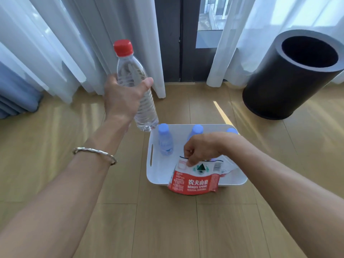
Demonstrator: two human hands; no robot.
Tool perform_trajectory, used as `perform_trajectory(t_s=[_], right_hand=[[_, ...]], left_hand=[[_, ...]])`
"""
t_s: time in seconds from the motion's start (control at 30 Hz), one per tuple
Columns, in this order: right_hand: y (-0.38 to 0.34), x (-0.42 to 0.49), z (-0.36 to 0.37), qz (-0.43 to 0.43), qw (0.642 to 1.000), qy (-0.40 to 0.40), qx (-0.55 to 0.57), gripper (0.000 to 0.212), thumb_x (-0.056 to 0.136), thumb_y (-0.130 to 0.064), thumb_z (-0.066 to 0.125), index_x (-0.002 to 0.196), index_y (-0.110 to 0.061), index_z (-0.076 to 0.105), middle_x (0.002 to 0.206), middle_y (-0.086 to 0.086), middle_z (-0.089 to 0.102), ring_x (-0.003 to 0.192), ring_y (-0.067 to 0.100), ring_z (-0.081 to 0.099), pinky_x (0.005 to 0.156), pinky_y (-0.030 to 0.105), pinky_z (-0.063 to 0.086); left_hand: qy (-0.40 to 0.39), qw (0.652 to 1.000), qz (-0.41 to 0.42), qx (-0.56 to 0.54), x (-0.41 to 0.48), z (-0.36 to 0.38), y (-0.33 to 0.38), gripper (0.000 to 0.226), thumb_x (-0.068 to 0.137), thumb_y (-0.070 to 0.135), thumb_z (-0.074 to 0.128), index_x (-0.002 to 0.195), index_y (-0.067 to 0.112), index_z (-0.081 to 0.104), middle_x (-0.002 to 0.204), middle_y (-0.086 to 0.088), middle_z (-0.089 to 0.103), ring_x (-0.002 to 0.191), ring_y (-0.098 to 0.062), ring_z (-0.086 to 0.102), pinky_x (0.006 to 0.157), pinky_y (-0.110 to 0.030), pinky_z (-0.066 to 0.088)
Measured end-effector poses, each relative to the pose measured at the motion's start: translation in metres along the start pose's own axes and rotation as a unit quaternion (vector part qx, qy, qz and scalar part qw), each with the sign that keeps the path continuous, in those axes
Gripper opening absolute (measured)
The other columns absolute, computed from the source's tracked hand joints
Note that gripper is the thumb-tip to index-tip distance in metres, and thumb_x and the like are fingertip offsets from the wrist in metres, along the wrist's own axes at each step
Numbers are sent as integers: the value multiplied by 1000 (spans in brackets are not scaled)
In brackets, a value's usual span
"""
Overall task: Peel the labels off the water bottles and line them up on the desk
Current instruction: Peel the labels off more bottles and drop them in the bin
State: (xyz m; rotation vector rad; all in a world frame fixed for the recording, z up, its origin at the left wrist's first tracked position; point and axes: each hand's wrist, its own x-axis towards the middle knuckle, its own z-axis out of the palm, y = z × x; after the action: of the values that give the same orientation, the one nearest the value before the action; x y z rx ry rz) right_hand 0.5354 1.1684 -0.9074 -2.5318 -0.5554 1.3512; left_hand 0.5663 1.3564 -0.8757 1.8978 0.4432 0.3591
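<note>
Pale wood plank floor (167,229), sheer white curtains (55,43) reaching it, dark door frame (173,43) between them, daylit glass pane (210,19), blue-grey drape (14,90) far left, black cylindrical bin (284,81) standing right, thin sunlight streak (221,112) on the boards near it.

A black round bin (290,86) stands on the wood floor (55,164) at right. White sheer curtains (74,43) hang either side of a dark door frame (171,43). Blue drapes (16,94) bunch far left. A white basket (158,167) sits mid-floor.
</note>
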Motion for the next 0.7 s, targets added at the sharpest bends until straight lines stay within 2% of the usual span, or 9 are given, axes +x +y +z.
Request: perform_trajectory(t_s=[0.03, 0.07, 0.2, 0.27, 0.43, 0.57, 0.7], right_hand=[[-3, 2, 1, -4, 1000, 24, -12, 5, 90, -30, 62, 88, -27, 59, 89, -8, 61, 74, 12, 57, 62, 23, 43], [-7, 3, 2, -6, 999, 38, -23, 8, 90, -29, 61, 99, -27, 60, 98, -7, 61, 81, 15, 57, 66, 25, 45], [-24, 7, 7, -6, 998, 35, -57, 42, 95, -19, 52, 133, -36, 50, 133, -1, 55, 108, 21, 57, 70, 25, 44], [-31, 8, 14, -18, 996, 30, -87, 50, 96, -15, 46, 139, -39, 44, 139, 1, 52, 119, 22, 55, 74, 27, 41], [-41, 15, 22, -60, 988, 83, -112, 47, 95, -11, 43, 131, -39, 55, 129, 1, 55, 103, 17, 54, 76, 26, 39], [-39, 24, 21, -71, 984, 103, -128, 41, 95, -12, 44, 123, -35, 63, 125, -2, 61, 109, 16, 55, 75, 24, 39], [-33, 32, 36, -57, 985, 98, -131, 35, 93, -16, 49, 118, -33, 66, 124, 0, 61, 108, 23, 59, 84, 30, 47]], left_hand=[[-16, 1000, 1, 15, -2, 0, 0, 38, 69, 41, 81, 82, 32, 47, 82, 19, 57, 73, 3, 58, 71, -22, 49], [-34, 999, 5, 39, -4, 0, -1, 38, 71, 43, 79, 86, 31, 46, 83, 20, 54, 74, 3, 56, 69, -21, 45], [-106, 977, 36, 181, -9, 1, -8, 58, 69, 54, 76, 111, 24, 50, 96, 14, 53, 91, -13, 56, 79, -27, 41], [-151, 962, 63, 221, -9, 2, -14, 65, 63, 59, 74, 113, 22, 52, 101, 14, 58, 94, -15, 61, 84, -33, 47], [-234, 937, 76, 249, -7, -1, -29, 76, 53, 67, 70, 115, 28, 50, 117, 11, 62, 97, -15, 66, 87, -41, 52], [-274, 933, 58, 224, -5, 2, -50, 73, 48, 68, 73, 107, 31, 52, 102, 11, 68, 90, -13, 69, 83, -45, 56], [-313, 922, 42, 225, -10, 8, -58, 64, 53, 57, 76, 105, 27, 54, 94, 10, 66, 88, -12, 65, 82, -42, 56]])
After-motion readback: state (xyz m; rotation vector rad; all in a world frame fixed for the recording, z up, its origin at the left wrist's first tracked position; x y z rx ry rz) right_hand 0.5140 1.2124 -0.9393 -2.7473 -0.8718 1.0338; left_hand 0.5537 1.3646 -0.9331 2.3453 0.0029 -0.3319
